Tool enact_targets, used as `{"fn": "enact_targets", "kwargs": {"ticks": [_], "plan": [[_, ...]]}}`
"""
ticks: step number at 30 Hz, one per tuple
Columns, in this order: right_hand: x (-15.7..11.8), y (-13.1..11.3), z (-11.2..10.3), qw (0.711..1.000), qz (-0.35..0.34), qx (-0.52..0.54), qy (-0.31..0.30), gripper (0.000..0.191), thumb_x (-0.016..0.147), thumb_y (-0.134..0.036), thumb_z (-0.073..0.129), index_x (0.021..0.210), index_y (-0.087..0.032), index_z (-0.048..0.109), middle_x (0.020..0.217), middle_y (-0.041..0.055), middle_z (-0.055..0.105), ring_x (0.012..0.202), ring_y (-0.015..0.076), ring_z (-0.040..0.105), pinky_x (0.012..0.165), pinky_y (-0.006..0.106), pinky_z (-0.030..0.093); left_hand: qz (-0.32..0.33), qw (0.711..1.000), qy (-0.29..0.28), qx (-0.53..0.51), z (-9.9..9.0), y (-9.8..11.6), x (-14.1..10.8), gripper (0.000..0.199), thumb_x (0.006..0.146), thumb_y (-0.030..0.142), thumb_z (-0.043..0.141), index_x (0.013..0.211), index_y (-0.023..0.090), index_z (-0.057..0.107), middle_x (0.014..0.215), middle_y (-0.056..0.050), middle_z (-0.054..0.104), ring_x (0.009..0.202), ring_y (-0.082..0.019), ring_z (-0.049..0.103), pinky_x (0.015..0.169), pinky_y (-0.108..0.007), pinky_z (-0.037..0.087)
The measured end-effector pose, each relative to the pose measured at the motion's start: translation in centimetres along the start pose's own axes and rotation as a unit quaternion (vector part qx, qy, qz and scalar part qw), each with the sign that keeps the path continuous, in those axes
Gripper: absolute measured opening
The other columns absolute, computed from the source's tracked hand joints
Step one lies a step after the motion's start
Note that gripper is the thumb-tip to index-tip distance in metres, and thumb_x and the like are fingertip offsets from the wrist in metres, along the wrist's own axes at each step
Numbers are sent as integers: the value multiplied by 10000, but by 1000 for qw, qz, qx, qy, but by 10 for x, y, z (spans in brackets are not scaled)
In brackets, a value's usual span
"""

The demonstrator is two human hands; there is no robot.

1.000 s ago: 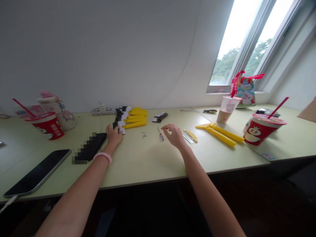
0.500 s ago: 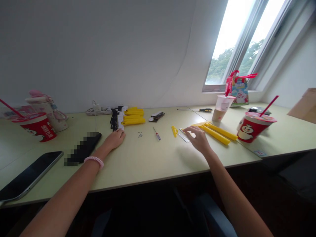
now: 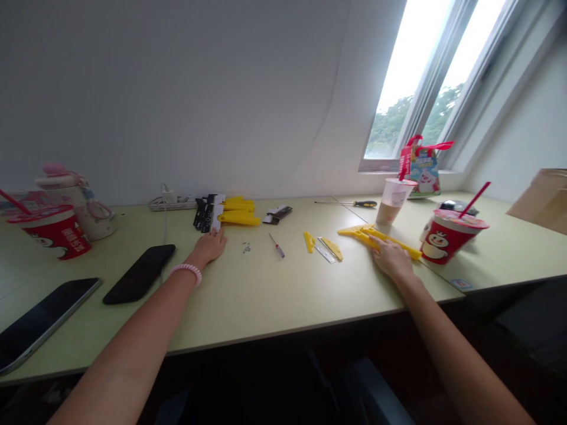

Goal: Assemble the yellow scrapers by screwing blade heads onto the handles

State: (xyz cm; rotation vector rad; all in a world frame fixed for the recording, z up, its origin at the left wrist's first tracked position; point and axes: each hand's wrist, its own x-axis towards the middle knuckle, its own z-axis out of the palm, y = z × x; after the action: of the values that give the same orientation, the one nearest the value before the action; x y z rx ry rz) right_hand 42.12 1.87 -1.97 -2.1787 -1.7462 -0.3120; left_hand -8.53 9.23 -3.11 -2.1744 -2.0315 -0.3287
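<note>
My left hand (image 3: 209, 245) rests with its fingers apart at the front edge of a pile of black-and-white packaging (image 3: 209, 213), from which yellow handles (image 3: 240, 217) stick out to the right. On the right, my right hand (image 3: 392, 258) lies with spread fingers over the yellow scraper handles (image 3: 365, 236). Left of it are a small yellow piece (image 3: 309, 242), a silver blade (image 3: 325, 254) and a curved yellow piece (image 3: 333, 248). A small screwdriver (image 3: 277, 247) and several tiny screws (image 3: 247, 248) lie mid-table.
Two phones (image 3: 140, 275) (image 3: 44, 321), a red cup (image 3: 55, 233) and a bottle (image 3: 84, 203) stand or lie left. Right are a milky drink (image 3: 390, 203), another red cup (image 3: 452, 239) and a bag (image 3: 424, 171). At the back lie a larger screwdriver (image 3: 364, 203), dark packets (image 3: 277, 214) and a power strip (image 3: 177, 205).
My right hand has moved right from the blade area onto the yellow handles. The curved yellow piece now shows beside the blade. My left hand stays by the packaging.
</note>
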Motion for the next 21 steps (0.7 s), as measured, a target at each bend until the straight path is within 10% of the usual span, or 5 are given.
{"fn": "enact_targets", "kwargs": {"ticks": [10, 17, 21], "plan": [[-4, -26, -19, 969, 4, 246, 16, 446, 785, -329, 442, 1198, -192, 539, 986, 142, 634, 850, 269, 590, 725, 403, 447, -34, 997, 73, 24, -10, 15, -25, 446, 855, 297, 294, 1226, 134, 481, 1131, -190, 526, 1037, -293, 493, 848, -413, 394], [-39, -99, -44, 700, -29, 667, -251, 491, 770, -427, 499, 1213, -216, 489, 868, 66, 630, 653, 155, 563, 610, 300, 464, 22, 977, 196, -83, -10, 17, -33, 362, 824, 207, 340, 1055, 91, 594, 1136, -185, 498, 1116, -284, 408, 972, -411, 316], [-60, -145, -46, 623, -53, 713, -319, 446, 767, -386, 532, 1183, -228, 514, 854, 53, 605, 623, 127, 519, 545, 258, 417, 75, 935, 252, -239, -30, 44, -46, 353, 846, 268, 358, 1098, 133, 566, 1166, -150, 507, 1149, -257, 401, 1021, -410, 265]]}}
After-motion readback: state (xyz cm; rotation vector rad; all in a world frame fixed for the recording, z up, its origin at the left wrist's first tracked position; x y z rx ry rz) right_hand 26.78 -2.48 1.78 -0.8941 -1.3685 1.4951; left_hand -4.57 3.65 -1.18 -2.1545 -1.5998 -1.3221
